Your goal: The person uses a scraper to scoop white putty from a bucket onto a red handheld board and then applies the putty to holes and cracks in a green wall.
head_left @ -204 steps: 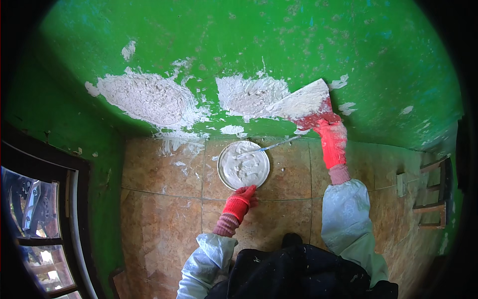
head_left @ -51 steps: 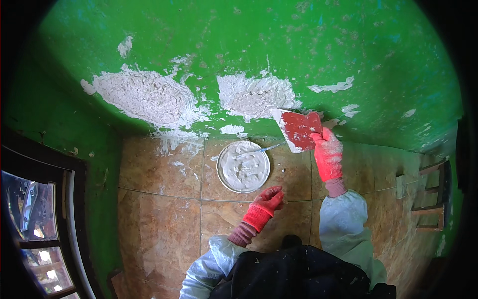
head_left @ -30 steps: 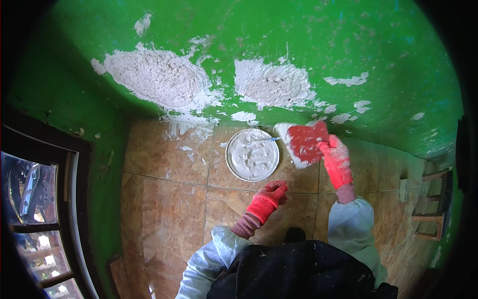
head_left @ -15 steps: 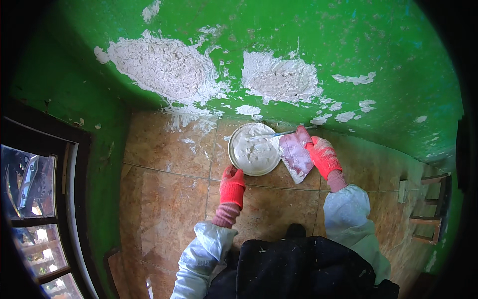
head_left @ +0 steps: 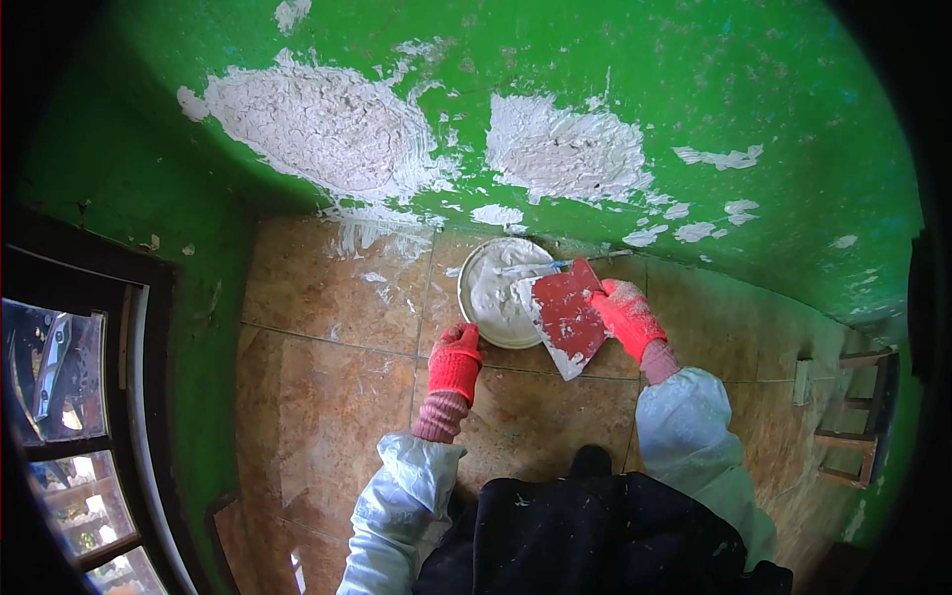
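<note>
A round white tub [head_left: 464,315] of pale, wet putty [head_left: 501,297] stands on the floor close to the wall. My left hand [head_left: 456,359], in a red glove, pinches its near-left rim. In my right hand [head_left: 632,319], also gloved in red, is a flat red putty spreader [head_left: 570,315]. White putty coats the spreader's left and lower edges, and it overlaps the tub's right side. Across the tub's far rim lies a thin stick-like tool [head_left: 540,267], partly behind the spreader; its kind is unclear.
The green wall [head_left: 714,79] ahead bears two big rough putty patches [head_left: 317,129] and several smaller smears. Brown floor tiles [head_left: 327,426] have white splatters. A dark-framed window [head_left: 74,451] is at left, a wooden frame [head_left: 853,436] at right.
The spreader has turned and shifted left over the tub, now showing its red face and putty-laden edge. My left hand remains at the rim.
</note>
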Tool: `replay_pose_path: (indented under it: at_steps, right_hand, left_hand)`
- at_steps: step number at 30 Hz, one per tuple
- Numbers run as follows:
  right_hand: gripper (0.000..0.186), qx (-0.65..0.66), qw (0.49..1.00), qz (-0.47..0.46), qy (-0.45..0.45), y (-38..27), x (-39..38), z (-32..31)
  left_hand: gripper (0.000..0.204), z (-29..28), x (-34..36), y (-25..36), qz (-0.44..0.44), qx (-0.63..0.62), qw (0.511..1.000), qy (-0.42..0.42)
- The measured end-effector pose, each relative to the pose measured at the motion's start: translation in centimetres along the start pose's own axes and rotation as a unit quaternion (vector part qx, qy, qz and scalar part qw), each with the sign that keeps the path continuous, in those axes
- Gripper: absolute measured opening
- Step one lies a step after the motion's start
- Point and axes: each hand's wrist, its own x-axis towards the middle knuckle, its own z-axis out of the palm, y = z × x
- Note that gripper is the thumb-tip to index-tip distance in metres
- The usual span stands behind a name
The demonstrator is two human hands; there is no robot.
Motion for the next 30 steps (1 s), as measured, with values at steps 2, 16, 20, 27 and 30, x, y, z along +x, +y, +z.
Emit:
replay_pose_path:
  at_steps: [2,16,20,27,30]
  right_hand:
    - [0.025,0.060,0.998,0.026,-0.020,0.1,-0.3,0.3]
    - [0.024,0.173,0.983,-0.006,-0.055,0.9,0.4,2.0]
    - [0.027,0.240,0.962,0.041,-0.122,-0.5,-0.1,2.5]
    - [0.028,0.266,0.958,0.023,-0.106,2.3,0.1,4.8]
    - [0.028,0.311,0.943,0.026,-0.116,2.3,-0.8,5.1]
  left_hand:
    - [0.023,0.0,-0.7,1.0,-0.023,-0.024,0.999,-0.005]
    - [0.016,0.7,-1.2,2.2,0.026,-0.037,0.998,-0.051]
    - [0.016,0.2,-1.0,1.9,0.026,-0.013,0.998,-0.055]
    - [0.021,-0.2,-0.6,1.2,0.019,-0.024,0.999,-0.040]
    - [0.027,-0.8,-0.6,-0.6,0.044,0.034,0.998,-0.007]
